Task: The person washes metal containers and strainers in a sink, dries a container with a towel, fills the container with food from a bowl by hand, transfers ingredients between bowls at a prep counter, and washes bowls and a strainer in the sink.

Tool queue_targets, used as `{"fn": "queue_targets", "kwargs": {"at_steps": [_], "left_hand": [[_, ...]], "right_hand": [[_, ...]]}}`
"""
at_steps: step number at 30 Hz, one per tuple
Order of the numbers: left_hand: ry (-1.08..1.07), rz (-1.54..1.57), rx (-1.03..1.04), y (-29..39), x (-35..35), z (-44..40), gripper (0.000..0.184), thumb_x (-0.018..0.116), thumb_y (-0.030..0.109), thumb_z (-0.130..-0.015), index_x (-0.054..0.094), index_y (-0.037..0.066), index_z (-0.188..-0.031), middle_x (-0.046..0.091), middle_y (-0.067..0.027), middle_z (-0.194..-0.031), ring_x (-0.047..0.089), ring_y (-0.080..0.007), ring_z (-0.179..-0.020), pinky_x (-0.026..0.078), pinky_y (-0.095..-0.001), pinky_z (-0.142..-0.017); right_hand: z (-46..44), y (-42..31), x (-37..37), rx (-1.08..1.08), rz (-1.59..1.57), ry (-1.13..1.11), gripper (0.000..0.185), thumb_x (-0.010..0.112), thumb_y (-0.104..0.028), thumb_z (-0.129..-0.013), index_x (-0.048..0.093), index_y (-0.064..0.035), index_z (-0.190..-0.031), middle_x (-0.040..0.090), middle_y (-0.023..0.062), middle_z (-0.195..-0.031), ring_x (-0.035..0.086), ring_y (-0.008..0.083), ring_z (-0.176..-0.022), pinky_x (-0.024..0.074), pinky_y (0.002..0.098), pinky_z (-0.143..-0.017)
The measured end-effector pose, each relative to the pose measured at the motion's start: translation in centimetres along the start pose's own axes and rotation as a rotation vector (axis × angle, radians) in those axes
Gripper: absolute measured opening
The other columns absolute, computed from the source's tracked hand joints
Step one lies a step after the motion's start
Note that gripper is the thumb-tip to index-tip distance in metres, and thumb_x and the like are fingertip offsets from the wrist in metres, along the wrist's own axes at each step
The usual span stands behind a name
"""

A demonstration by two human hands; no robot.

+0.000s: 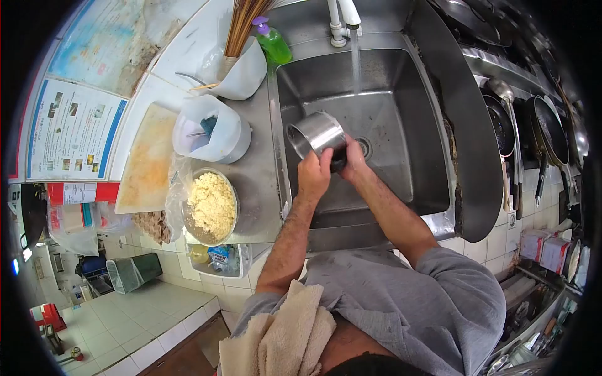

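Observation:
A shiny cylindrical metal pot [318, 132] is tilted on its side above the sink [426, 150], its rim facing left. My left hand [314, 173] is closed on the near side of the pot, thumb up. My right hand [356, 161] grips it from the right, near a dark part that the fingers partly hide. Water runs from the white faucet [348, 14] into the sink beyond the pot, and the stream does not touch it. The pot's inside is mostly out of sight.
Left of the sink stand a white tub [235, 141] with a scrubber, a bowl of yellow crumbly food [212, 205], a green soap bottle [274, 44] and a container [246, 74] with a stick brush. Pans [549, 131] and a ladle hang at the right.

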State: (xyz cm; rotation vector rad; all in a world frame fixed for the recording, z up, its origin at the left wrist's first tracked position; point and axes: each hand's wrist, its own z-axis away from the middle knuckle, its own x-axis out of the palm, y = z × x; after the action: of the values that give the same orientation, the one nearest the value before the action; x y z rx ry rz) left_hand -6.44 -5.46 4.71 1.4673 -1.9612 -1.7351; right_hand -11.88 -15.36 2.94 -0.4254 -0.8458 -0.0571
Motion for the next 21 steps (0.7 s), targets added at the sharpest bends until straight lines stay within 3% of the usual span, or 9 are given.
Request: {"fn": "queue_targets", "kwargs": {"at_steps": [3, 5, 7, 10, 11, 13, 17, 18, 21], "left_hand": [[-0.082, 0.026, -0.083, 0.2, -0.2, -0.3, 0.027, 0.05, 0.024, -0.089, 0.055, -0.002, -0.092, 0.061, -0.0199, -0.078, 0.06, -0.0372, -0.074, 0.047, -0.0388, -0.063], [-0.138, -0.025, 0.064, 1.4, 0.1, 0.2, 0.024, 0.048, 0.022, -0.089, 0.053, -0.001, -0.087, 0.058, -0.0218, -0.076, 0.057, -0.0415, -0.074, 0.044, -0.0453, -0.061], [-0.146, -0.037, 0.128, 2.2, 0.6, 0.5, 0.024, 0.049, 0.021, -0.088, 0.052, -0.002, -0.084, 0.057, -0.0217, -0.075, 0.056, -0.0408, -0.073, 0.044, -0.0457, -0.06], [-0.214, -0.034, 0.28, 2.3, 1.4, 1.0, 0.023, 0.05, 0.02, -0.087, 0.05, -0.003, -0.085, 0.057, -0.0217, -0.073, 0.057, -0.039, -0.07, 0.045, -0.0449, -0.059], [-0.21, -0.037, 0.275, 2.2, 1.4, 1.1, 0.023, 0.05, 0.02, -0.087, 0.05, -0.003, -0.085, 0.057, -0.0217, -0.073, 0.057, -0.039, -0.07, 0.045, -0.0449, -0.059], [-0.149, -0.046, 0.058, 1.8, 1.4, 0.8, 0.023, 0.049, 0.02, -0.088, 0.05, -0.002, -0.084, 0.058, -0.0213, -0.071, 0.057, -0.0393, -0.068, 0.045, -0.0452, -0.056], [-0.04, -0.019, -0.015, 1.0, 1.5, 1.2, 0.023, 0.049, 0.021, -0.088, 0.05, -0.002, -0.082, 0.058, -0.0208, -0.069, 0.057, -0.0397, -0.064, 0.044, -0.0459, -0.054], [-0.083, -0.069, -0.003, 1.6, 1.5, 2.0, 0.024, 0.049, 0.022, -0.088, 0.051, -0.002, -0.085, 0.058, -0.0212, -0.069, 0.057, -0.0403, -0.064, 0.044, -0.0455, -0.055], [-0.118, -0.124, 0.051, 2.6, 1.6, 3.5, 0.026, 0.049, 0.025, -0.089, 0.052, -0.002, -0.088, 0.057, -0.0215, -0.067, 0.057, -0.0404, -0.064, 0.044, -0.0459, -0.055]], "right_hand": [[0.7, -1.1, 0.3, -0.156, 0.047, 0.065, 0.038, 0.035, -0.03, -0.093, 0.054, -0.0018, -0.11, 0.058, 0.0122, -0.104, 0.055, 0.0236, -0.096, 0.0429, 0.0387, -0.087], [1.1, -3.0, 0.6, -0.159, 0.286, 0.12, 0.034, 0.037, -0.023, -0.091, 0.055, 0.0, -0.108, 0.059, 0.0127, -0.1, 0.056, 0.0229, -0.095, 0.0439, 0.038, -0.086], [-1.9, -4.3, -2.5, -0.013, 0.275, -0.13, 0.031, 0.037, -0.019, -0.089, 0.056, 0.0007, -0.104, 0.061, 0.012, -0.095, 0.061, 0.0237, -0.082, 0.0516, 0.038, -0.074], [-4.8, -3.7, -5.9, 0.085, -0.032, -0.453, 0.029, 0.038, -0.019, -0.089, 0.056, -0.0007, -0.103, 0.061, 0.0119, -0.095, 0.061, 0.0231, -0.083, 0.0515, 0.0375, -0.073], [-3.8, -3.4, -5.4, 0.091, -0.03, -0.454, 0.029, 0.038, -0.019, -0.089, 0.056, -0.0007, -0.103, 0.061, 0.0119, -0.095, 0.061, 0.0231, -0.083, 0.0515, 0.0375, -0.073], [-0.4, -2.8, -2.6, -0.009, 0.18, 0.023, 0.031, 0.038, -0.022, -0.089, 0.056, -0.0013, -0.104, 0.06, 0.0124, -0.097, 0.059, 0.0232, -0.088, 0.0476, 0.0375, -0.08], [-0.2, -1.6, -2.3, -0.167, 0.205, 0.189, 0.032, 0.044, -0.028, -0.091, 0.056, -0.0017, -0.102, 0.06, 0.0099, -0.092, 0.058, 0.019, -0.084, 0.0464, 0.0331, -0.077], [-0.4, -2.5, -1.7, -0.195, 0.419, 0.195, 0.039, 0.047, -0.034, -0.088, 0.056, 0.0023, -0.1, 0.058, 0.011, -0.095, 0.056, 0.0201, -0.085, 0.0432, 0.0342, -0.08], [0.5, -5.4, -0.2, 0.048, 0.334, -0.094, 0.039, 0.049, -0.037, -0.088, 0.057, 0.0003, -0.098, 0.058, 0.0106, -0.097, 0.058, 0.0205, -0.082, 0.0462, 0.0322, -0.075]]}}
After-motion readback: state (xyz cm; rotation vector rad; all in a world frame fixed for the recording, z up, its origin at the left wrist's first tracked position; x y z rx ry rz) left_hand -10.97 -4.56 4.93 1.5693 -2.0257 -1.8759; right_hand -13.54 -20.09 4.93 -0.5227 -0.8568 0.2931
